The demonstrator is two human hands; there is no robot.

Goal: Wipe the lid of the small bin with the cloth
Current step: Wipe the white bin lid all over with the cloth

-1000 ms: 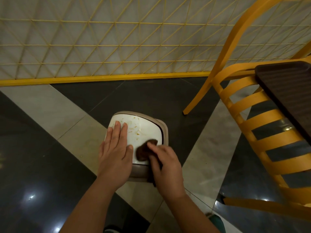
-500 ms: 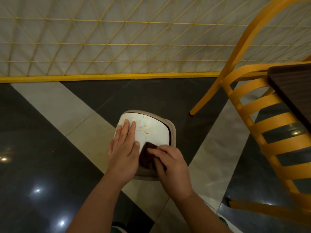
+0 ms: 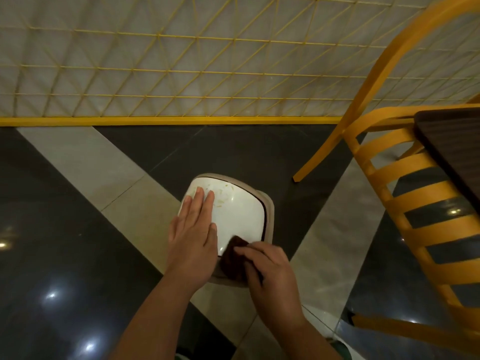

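White, glossy lid (image 3: 235,216) on small bin (image 3: 268,211), standing on the floor (image 3: 259,157) near the chair (image 3: 415,203); likely light, stiff and slick, so best steadied from above. Dark cloth (image 3: 232,258), soft and pliable, pinched under curled fingers of right hand (image 3: 267,275) at lid's near edge. Left hand (image 3: 193,235) flat, fingers straight, pressed on lid's left side, holding nothing; yellowish smears at far edge not yet wiped.

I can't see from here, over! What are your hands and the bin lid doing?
Left hand flat on white lid. Right hand pinching dark cloth at lid's near edge. Yellowish smears at far edge. Nothing blocking.
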